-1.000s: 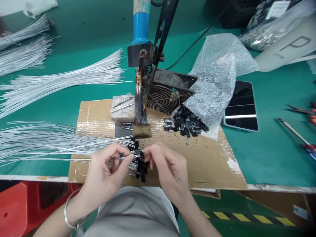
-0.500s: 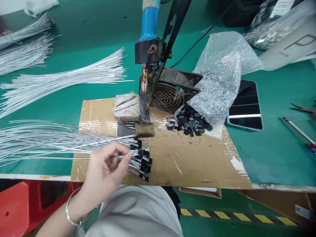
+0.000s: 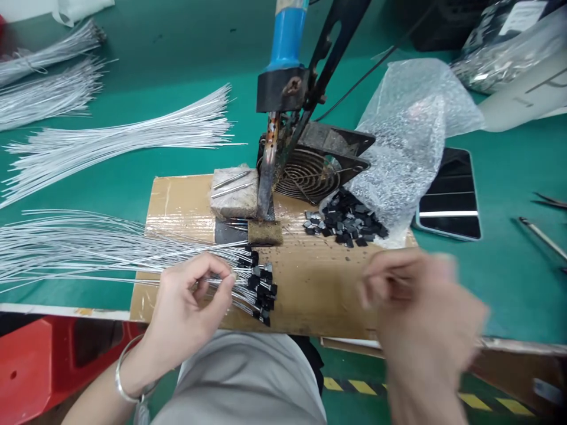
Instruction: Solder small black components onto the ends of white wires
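My left hand (image 3: 188, 310) pinches thumb and forefinger together just behind the black ends of a bundle of thin white wires (image 3: 97, 251); a wire appears to be between the fingertips. Small black connectors (image 3: 264, 289) cap the wire ends to the right of the pinch. My right hand (image 3: 425, 313) is over the right part of the cardboard (image 3: 319, 283), smeared by motion. Its fingers are curled, but what they hold, if anything, cannot be made out. Beyond it lies a pile of small black pieces (image 3: 349, 218).
A blue-handled soldering iron (image 3: 287, 38) hangs on a black stand, tip down beside a brown sponge (image 3: 264, 232). Behind are a small fan (image 3: 310, 171), bubble wrap (image 3: 407, 130) and a phone (image 3: 449, 195). Another white wire bundle (image 3: 133, 133) lies left; tweezers-like tools lie far right.
My right hand has come into view at the right, over the cardboard. My left hand keeps its pinch by the wire ends. The view has shifted slightly.
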{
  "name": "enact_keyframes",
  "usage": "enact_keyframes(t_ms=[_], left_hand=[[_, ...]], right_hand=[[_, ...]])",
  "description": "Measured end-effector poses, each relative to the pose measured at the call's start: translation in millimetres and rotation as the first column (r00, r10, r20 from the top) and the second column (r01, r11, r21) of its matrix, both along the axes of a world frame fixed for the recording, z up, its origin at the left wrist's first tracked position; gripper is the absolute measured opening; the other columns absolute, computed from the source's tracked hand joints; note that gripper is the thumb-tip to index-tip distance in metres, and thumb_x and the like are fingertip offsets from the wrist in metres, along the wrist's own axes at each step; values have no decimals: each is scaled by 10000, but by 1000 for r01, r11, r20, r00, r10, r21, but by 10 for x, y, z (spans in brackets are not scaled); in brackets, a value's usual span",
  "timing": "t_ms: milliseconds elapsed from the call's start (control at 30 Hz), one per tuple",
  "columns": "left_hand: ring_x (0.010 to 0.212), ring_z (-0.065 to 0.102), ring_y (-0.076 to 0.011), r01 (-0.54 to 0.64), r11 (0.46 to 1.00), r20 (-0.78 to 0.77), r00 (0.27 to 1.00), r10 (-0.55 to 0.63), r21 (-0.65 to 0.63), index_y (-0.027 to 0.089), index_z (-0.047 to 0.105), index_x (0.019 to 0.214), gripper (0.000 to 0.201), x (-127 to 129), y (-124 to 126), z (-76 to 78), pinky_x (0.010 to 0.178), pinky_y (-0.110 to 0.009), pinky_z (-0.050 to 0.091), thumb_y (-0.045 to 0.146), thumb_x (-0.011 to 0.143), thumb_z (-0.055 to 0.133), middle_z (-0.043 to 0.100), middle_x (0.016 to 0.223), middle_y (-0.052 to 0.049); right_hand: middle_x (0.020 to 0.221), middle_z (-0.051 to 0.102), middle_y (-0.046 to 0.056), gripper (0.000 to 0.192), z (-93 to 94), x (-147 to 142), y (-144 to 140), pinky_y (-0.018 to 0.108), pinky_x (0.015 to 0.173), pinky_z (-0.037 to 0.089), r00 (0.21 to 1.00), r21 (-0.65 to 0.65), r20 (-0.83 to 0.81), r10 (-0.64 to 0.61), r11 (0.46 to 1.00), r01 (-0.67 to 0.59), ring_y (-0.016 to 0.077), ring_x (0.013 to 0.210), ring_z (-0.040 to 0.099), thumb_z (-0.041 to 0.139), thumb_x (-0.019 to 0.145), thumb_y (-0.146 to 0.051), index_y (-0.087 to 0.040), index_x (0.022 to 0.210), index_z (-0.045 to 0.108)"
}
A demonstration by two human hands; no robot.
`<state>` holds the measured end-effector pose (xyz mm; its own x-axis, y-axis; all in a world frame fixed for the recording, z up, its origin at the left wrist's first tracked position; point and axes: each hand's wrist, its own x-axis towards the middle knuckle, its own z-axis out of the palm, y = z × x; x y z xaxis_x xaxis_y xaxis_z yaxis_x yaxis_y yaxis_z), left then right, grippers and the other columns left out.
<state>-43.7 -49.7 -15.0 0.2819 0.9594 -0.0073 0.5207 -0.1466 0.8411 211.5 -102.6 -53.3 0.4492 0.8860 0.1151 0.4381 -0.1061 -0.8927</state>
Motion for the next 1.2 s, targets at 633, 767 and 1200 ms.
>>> enact_keyframes(t_ms=[633, 767, 1200], left_hand=[[531, 375, -78, 23, 1000, -17, 1000, -23, -8, 201, 637, 810, 156, 1, -90, 4, 477, -229, 316, 127, 945, 620, 679, 781, 25], [518, 389, -71, 35, 999, -28, 999, -34, 26, 198, 630, 792, 163, 19, -60, 3, 451, -216, 308, 102, 924, 625, 692, 780, 19], [889, 678, -197, 54, 958, -115, 993, -22, 281, 211, 705, 887, 133, 6, -68, -119, 845, -372, 519, 81, 906, 689, 763, 963, -44]], right_hand=[[621, 444, -55, 360, -5, -843, 138, 226, 506, 316, 896, 66, -230, 381, 924, -376, 79, 550, 423, 586, 1017, -211, -190, 659, 560], [668, 577, -8, 439, -60, -736, 128, 246, 504, 401, 838, 25, -460, 294, 948, -319, 114, 557, 532, 499, 1073, -413, -194, 781, 743], [877, 714, 79, 230, -166, -497, 567, 398, 764, 500, 949, -111, 300, 96, 992, -65, 237, 760, 630, 696, 935, -411, -196, 875, 752]])
